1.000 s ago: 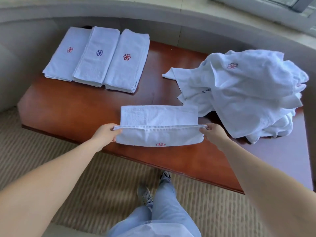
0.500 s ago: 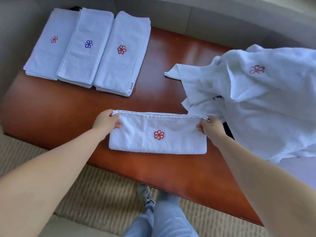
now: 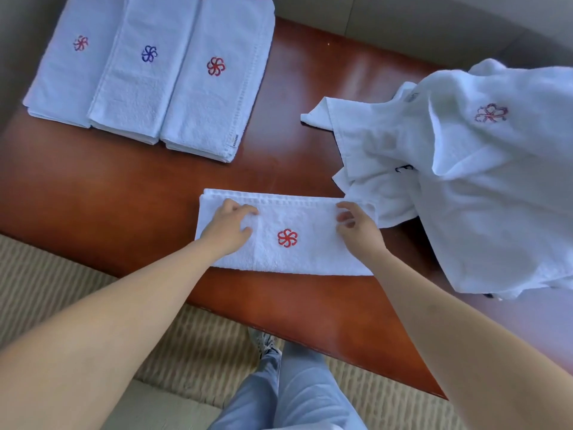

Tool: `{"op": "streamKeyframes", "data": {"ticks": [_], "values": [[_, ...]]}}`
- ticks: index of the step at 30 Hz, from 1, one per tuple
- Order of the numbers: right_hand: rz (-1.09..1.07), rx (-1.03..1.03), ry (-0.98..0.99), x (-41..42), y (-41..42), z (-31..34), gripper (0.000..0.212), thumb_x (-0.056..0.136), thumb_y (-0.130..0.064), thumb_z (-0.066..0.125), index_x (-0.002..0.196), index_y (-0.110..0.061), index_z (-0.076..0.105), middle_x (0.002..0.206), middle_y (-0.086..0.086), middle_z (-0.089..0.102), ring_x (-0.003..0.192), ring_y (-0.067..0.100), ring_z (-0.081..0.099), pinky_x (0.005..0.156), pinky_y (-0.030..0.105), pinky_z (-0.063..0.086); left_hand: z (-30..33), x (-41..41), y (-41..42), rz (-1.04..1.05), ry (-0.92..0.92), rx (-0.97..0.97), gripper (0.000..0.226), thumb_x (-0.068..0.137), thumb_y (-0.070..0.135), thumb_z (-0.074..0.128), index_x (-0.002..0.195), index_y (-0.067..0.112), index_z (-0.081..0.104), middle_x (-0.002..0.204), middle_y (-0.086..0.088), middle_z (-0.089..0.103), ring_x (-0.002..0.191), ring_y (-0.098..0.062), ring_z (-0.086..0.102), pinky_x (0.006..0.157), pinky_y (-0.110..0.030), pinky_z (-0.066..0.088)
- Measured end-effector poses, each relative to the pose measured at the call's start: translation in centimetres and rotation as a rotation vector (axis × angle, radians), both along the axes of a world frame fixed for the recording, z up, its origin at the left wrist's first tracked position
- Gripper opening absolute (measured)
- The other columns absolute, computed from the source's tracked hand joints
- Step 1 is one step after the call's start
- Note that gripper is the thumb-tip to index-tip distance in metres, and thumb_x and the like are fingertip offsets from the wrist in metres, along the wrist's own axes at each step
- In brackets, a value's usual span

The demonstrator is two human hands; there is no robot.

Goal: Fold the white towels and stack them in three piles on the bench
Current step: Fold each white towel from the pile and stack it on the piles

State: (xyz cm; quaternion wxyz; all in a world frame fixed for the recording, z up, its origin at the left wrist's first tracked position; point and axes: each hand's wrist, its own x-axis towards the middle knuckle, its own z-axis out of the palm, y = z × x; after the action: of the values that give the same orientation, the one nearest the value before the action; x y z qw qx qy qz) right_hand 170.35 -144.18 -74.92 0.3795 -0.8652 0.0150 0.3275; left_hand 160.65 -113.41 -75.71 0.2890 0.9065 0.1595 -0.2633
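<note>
On the bench [image 3: 130,212], the folded towel [image 3: 310,256] lies crosswise under both hands, left hand [image 3: 228,228] pressing flat, right hand [image 3: 356,231] hovering with loosely spread fingers.

Folded towel [image 3: 288,234] now flat on bench [image 3: 130,206], top flap down, red emblem facing up rather than hanging at front edge. Left hand [image 3: 228,228] off the corner, resting on towel's left part. Right hand [image 3: 356,228] released, fingers loose above right end.
</note>
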Motion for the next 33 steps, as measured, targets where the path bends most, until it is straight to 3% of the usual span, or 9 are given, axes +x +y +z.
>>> {"op": "streamKeyframes", "data": {"ticks": [6, 9, 12, 15, 18, 22, 27, 30, 33], "values": [[-0.135, -0.092, -0.018, 0.0, -2.9, 1.1, 0.053, 0.090, -0.016, 0.061, 0.138, -0.036, 0.050, 0.120, -0.007, 0.049, 0.100, 0.014, 0.056, 0.071, 0.025, 0.045, 1.8, -1.4, 1.5, 0.238, 0.230, 0.211, 0.058, 0.096, 0.030, 0.060, 0.145, 0.037, 0.031, 0.139, -0.007, 0.024, 0.117, -0.029, 0.041, 0.085, -0.038, 0.049], [-0.137, -0.198, -0.050, -1.7, -3.7, 2.5, 0.045, 0.089, -0.020, 0.062, 0.132, -0.031, 0.054, 0.120, -0.004, 0.048, 0.096, 0.017, 0.057, 0.066, 0.027, 0.043, 3.2, -1.7, 0.1, 0.179, 0.216, 0.319, 0.055, 0.094, 0.022, 0.059, 0.143, 0.031, 0.035, 0.135, -0.009, 0.029, 0.114, -0.029, 0.041, 0.074, -0.036, 0.046], [-0.117, -0.051, 0.097, -4.5, -3.1, 2.9, 0.034, 0.088, -0.020, 0.060, 0.120, -0.033, 0.059, 0.100, -0.002, 0.065, 0.084, 0.020, 0.069, 0.064, 0.030, 0.053, 3.4, -1.8, -3.4, 0.047, 0.102, 0.091, 0.026, 0.097, 0.027, 0.056, 0.122, 0.031, 0.052, 0.120, -0.002, 0.051, 0.102, -0.022, 0.057, 0.075, -0.036, 0.053], [-0.057, 0.014, 0.261, -6.9, -3.1, 2.2, 0.033, 0.091, -0.018, 0.058, 0.120, -0.032, 0.063, 0.101, -0.001, 0.069, 0.088, 0.021, 0.069, 0.073, 0.029, 0.054, 2.7, -3.4, -6.2, -0.050, 0.202, -0.185, 0.022, 0.097, 0.028, 0.058, 0.117, 0.032, 0.064, 0.117, 0.006, 0.060, 0.099, -0.014, 0.062, 0.080, -0.027, 0.053], [-0.207, -0.058, 0.189, -7.6, -4.9, 1.7, 0.033, 0.093, -0.013, 0.050, 0.120, -0.026, 0.063, 0.104, 0.005, 0.069, 0.087, 0.023, 0.066, 0.068, 0.028, 0.049, 2.1, -3.9, -5.8, -0.088, 0.198, 0.002, 0.022, 0.097, 0.019, 0.052, 0.115, 0.029, 0.061, 0.121, 0.002, 0.058, 0.106, -0.018, 0.058, 0.086, -0.030, 0.049], [-0.276, -0.128, 0.165, -7.1, -6.9, 2.1, 0.034, 0.093, -0.012, 0.052, 0.124, -0.021, 0.061, 0.106, -0.001, 0.063, 0.083, 0.014, 0.059, 0.064, 0.027, 0.045, 3.4, -1.8, -7.1, -0.212, 0.206, 0.284, 0.017, 0.098, 0.019, 0.044, 0.106, 0.025, 0.058, 0.106, 0.001, 0.058, 0.092, -0.021, 0.055, 0.071, -0.034, 0.047], [-0.462, -0.128, 0.274, -5.7, -7.6, 2.4, 0.056, 0.093, -0.018, 0.061, 0.146, -0.017, 0.044, 0.135, 0.009, 0.049, 0.103, 0.027, 0.058, 0.079, 0.035, 0.050, 3.8, 3.0, -12.1, -0.259, 0.037, 0.187, 0.034, 0.101, 0.023, 0.048, 0.134, 0.024, 0.054, 0.136, -0.003, 0.047, 0.120, -0.026, 0.049, 0.086, -0.041, 0.051], [-0.564, -0.017, 0.445, -4.8, -7.4, 2.0, 0.065, 0.096, -0.022, 0.067, 0.152, -0.016, 0.036, 0.116, 0.004, 0.053, 0.109, 0.027, 0.060, 0.097, 0.040, 0.054, 3.5, 6.5, -15.2, -0.314, -0.016, 0.138, 0.057, 0.098, 0.018, 0.052, 0.153, 0.022, 0.037, 0.153, -0.002, 0.032, 0.139, -0.026, 0.033, 0.091, -0.041, 0.049], [-0.586, 0.001, 0.546, -4.2, -7.5, 1.6, 0.060, 0.092, -0.026, 0.074, 0.144, -0.014, 0.046, 0.099, 0.001, 0.053, 0.092, 0.018, 0.061, 0.094, 0.036, 0.057, 3.1, 9.7, -17.8, -0.399, -0.057, 0.154, 0.068, 0.096, 0.018, 0.055, 0.158, 0.013, 0.028, 0.158, -0.009, 0.029, 0.143, -0.031, 0.030, 0.107, -0.042, 0.039]]}}
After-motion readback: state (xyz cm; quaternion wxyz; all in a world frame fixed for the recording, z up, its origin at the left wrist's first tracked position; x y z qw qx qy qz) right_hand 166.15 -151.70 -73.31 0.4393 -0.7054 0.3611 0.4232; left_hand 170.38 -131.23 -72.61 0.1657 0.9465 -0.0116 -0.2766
